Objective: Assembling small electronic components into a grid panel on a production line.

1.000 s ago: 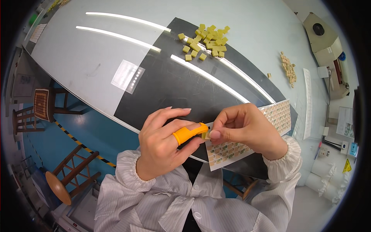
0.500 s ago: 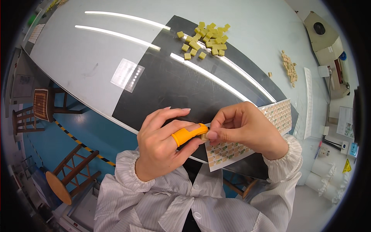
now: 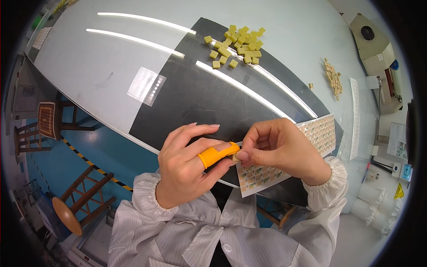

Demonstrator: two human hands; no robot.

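Observation:
My left hand wears an orange plastic finger tool like a ring with a long tip. Between its thumb and the tool's tip it holds a small tan block, partly hidden by my fingertips. Against the block's right side my right hand is closed in a pinch, thumb and index finger together. Whatever lies between those two fingertips is too small and covered to see. Beneath my right hand lies a white sheet of small printed stickers, stretching off to the right.
A dark mat covers part of the grey table. Several yellow-green cubes lie heaped at its far side. Small tan blocks sit farther right. A clear plastic piece lies on the left. Wooden stools stand on the floor.
Both hands stay almost in place at the block. My right thumb and fingertips have shifted very slightly.

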